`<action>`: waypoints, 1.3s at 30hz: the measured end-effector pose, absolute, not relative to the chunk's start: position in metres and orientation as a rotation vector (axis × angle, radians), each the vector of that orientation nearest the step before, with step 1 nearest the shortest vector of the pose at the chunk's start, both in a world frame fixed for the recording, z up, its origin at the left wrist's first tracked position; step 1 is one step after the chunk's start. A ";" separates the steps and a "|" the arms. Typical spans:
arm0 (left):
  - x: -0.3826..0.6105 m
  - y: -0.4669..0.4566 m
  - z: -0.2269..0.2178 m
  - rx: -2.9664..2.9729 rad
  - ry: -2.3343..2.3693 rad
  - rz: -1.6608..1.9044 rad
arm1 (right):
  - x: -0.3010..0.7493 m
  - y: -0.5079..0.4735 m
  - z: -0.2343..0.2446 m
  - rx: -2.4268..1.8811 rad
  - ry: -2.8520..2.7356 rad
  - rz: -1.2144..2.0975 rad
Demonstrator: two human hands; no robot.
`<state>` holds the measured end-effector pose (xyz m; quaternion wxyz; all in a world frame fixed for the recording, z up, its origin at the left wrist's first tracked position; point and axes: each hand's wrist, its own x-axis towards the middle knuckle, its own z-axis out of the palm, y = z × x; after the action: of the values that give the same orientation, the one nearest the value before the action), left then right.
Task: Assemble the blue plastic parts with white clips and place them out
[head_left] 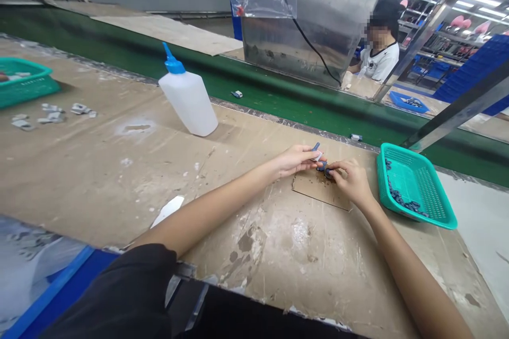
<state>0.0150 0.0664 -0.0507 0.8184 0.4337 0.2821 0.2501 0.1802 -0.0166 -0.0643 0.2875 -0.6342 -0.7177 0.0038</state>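
The work item is a small dark blue part, held between both hands directly over a cardboard sheet. Its exact form is too small to determine. A small white strip lies against its upper end.

The left hand is closed in a narrow pinch on the upper end of the part, at the white strip. The right hand is also closed in a narrow pinch, with thumb and fingers on the lower end of the part. The two hands are almost touching.

The cardboard sheet lies on a tan worktop marked with scuffs and white residue. To the right of the sheet, and just beside it, is a teal plastic basket holding a row of dark blue parts. Farther left stands an upright white squeeze bottle with a blue nozzle. A flat white piece lies near the left forearm. Small grey-white pieces are scattered at the far left, beside a second teal basket.

Beyond the worktop runs a green conveyor belt, carrying two small items. A co-worker in a white shirt sits across the belt, beyond a stainless steel panel
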 end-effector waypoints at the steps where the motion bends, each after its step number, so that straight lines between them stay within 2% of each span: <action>1: 0.015 0.067 -0.051 0.919 0.599 0.531 | 0.181 -0.017 -0.066 -1.691 -1.889 0.005; 13: 0.015 0.065 -0.050 0.980 0.556 0.523 | 0.190 -0.017 -0.058 -1.618 -1.834 0.175; 22: 0.017 0.060 -0.050 1.076 0.608 0.571 | 0.189 -0.015 -0.064 -1.685 -2.045 -0.024; 31: 0.021 0.063 -0.057 1.357 0.627 0.634 | 0.188 -0.016 -0.061 -1.655 -2.021 -0.022; 34: 0.022 0.064 -0.062 1.457 0.601 0.630 | 0.189 -0.017 -0.056 -1.643 -1.903 0.101; 39: 0.022 0.058 -0.065 1.546 0.517 0.579 | 0.185 -0.020 -0.046 -1.423 -1.380 0.673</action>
<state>0.0221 0.0579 -0.0648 0.6488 0.6800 0.2273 0.2548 0.1853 -0.0196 -0.0462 0.5004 -0.5886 -0.5707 0.2783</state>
